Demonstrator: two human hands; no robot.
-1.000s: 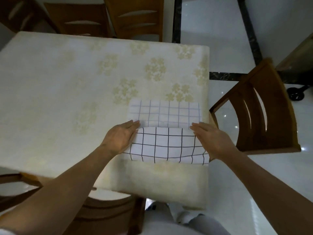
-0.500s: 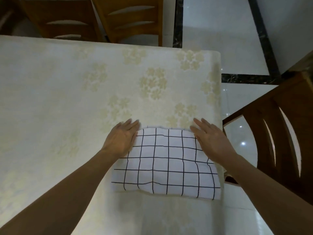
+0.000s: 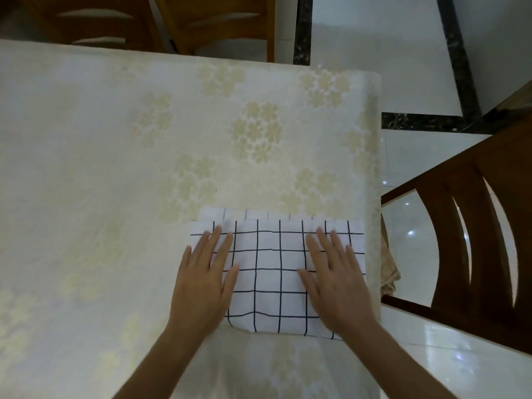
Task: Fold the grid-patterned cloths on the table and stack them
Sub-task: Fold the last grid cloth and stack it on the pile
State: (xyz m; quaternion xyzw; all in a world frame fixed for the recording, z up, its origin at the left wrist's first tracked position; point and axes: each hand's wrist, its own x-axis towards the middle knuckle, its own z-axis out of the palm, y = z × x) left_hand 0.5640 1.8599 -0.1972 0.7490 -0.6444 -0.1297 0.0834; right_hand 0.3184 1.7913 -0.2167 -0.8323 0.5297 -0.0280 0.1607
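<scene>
A folded white cloth with a black grid [image 3: 270,272] lies near the table's right front corner. Under it, a second folded grid cloth [image 3: 259,213] shows only as a thin strip along the far edge. My left hand [image 3: 205,279] lies flat with straight fingers on the top cloth's left side. My right hand [image 3: 335,279] presses flat on its right side. Both palms cover parts of the cloth.
The table [image 3: 115,168] wears a cream cloth with pale flower prints. A dark wooden chair [image 3: 472,234] stands close at the right. Two more wooden chairs [image 3: 161,21] are tucked in at the far side. Glossy white floor tiles [image 3: 374,38] lie beyond.
The top cloth has gone from hanging over the front edge to lying on the second cloth. Both hands moved from its far corners onto its upper face.
</scene>
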